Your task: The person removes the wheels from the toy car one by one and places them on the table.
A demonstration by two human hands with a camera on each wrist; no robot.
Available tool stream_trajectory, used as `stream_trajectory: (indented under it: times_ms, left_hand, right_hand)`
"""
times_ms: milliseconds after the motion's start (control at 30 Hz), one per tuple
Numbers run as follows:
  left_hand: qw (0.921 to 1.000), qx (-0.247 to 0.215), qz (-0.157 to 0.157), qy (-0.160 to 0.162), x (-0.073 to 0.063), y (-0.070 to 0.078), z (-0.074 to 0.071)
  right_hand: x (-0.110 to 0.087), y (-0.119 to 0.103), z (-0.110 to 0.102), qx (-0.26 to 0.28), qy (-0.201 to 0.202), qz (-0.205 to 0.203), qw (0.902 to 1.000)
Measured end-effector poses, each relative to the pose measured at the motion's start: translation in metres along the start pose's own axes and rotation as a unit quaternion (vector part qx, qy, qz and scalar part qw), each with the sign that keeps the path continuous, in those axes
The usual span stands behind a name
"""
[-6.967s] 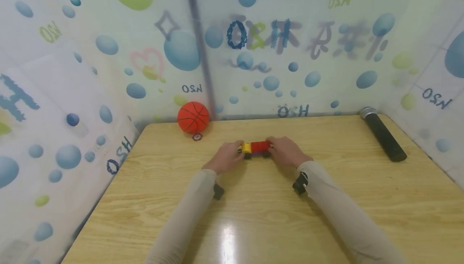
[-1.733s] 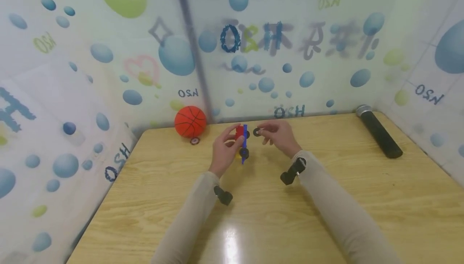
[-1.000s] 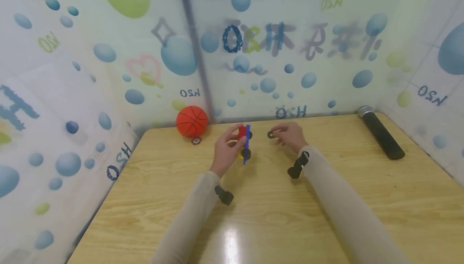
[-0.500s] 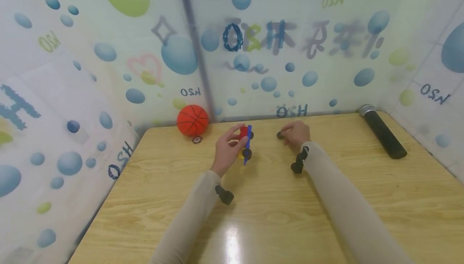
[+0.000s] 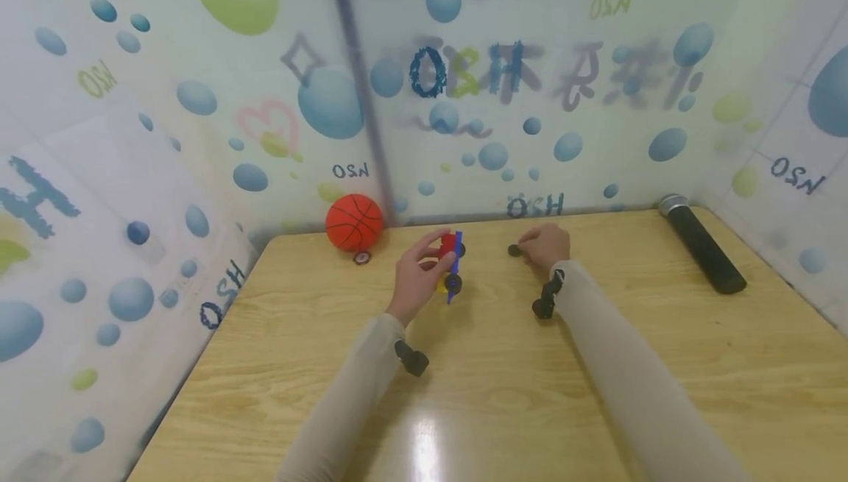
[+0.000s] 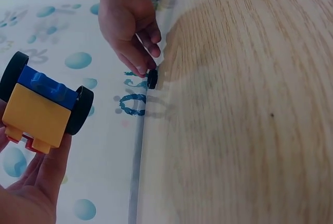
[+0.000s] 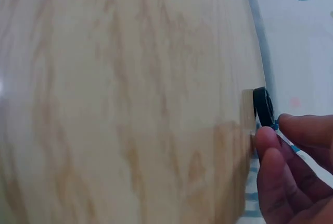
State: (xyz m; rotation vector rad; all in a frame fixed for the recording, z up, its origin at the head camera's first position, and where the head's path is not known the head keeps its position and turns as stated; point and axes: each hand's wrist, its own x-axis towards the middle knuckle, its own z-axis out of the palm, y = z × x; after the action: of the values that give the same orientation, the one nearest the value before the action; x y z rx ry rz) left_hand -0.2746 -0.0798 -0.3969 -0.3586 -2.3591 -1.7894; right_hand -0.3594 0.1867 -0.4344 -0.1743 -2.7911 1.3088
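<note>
My left hand (image 5: 415,280) grips a toy car (image 5: 447,250) of red, yellow and blue blocks with black wheels, turned on its side with the blue base facing right. In the left wrist view the car's yellow block (image 6: 35,113) and two wheels show large, with fingers behind them. To the right, my right hand (image 5: 546,245) has its fingertips on the edge of a loose black wheel (image 5: 514,250), low over the tabletop. The right wrist view shows that wheel (image 7: 263,107) between thumb and finger; whether it touches the table I cannot tell.
A red toy basketball (image 5: 354,222) stands at the back left, with a small round tag (image 5: 361,257) before it. A black microphone (image 5: 705,246) lies at the back right of the wooden table (image 5: 477,394). Patterned walls (image 5: 464,165) close off the back and sides.
Seven seconds ago both hands held the car low; since then the left has turned it on its side. The right hand has carried the loose wheel rightward and down, tilting it nearly flat.
</note>
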Motion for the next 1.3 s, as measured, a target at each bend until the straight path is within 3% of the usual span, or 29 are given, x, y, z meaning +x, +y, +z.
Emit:
stream_trajectory:
  times_ms: [233, 567, 733, 900, 1133, 1300]
  left_hand:
    - [0.9999, -0.009, -0.010, -0.004, 0.000, -0.002, 0.003]
    - [0.9985, -0.045, -0.030, -0.008, 0.000, -0.001, 0.001]
    - [0.9977, -0.055, -0.039, -0.008, 0.000, -0.001, 0.001]
    - [0.9971, -0.065, -0.039, -0.007, 0.000, 0.000, 0.001]
    - [0.9964, -0.071, -0.045, -0.007, 0.000, 0.003, 0.002]
    - [0.9961, -0.073, -0.049, -0.007, 0.002, 0.001, 0.003]
  right_hand:
    - [-0.006, -0.007, -0.007, 0.016, 0.005, -0.028, 0.9995]
    - [-0.028, -0.036, -0.021, 0.104, -0.075, -0.080, 0.9884]
    - [-0.040, -0.048, -0.021, 0.126, -0.118, -0.127, 0.9767]
    - [-0.052, -0.058, -0.021, 0.113, -0.164, -0.177, 0.9638]
    - [-0.061, -0.065, -0.018, 0.105, -0.239, -0.213, 0.9417]
    - [-0.065, -0.067, -0.014, 0.102, -0.267, -0.233, 0.9296]
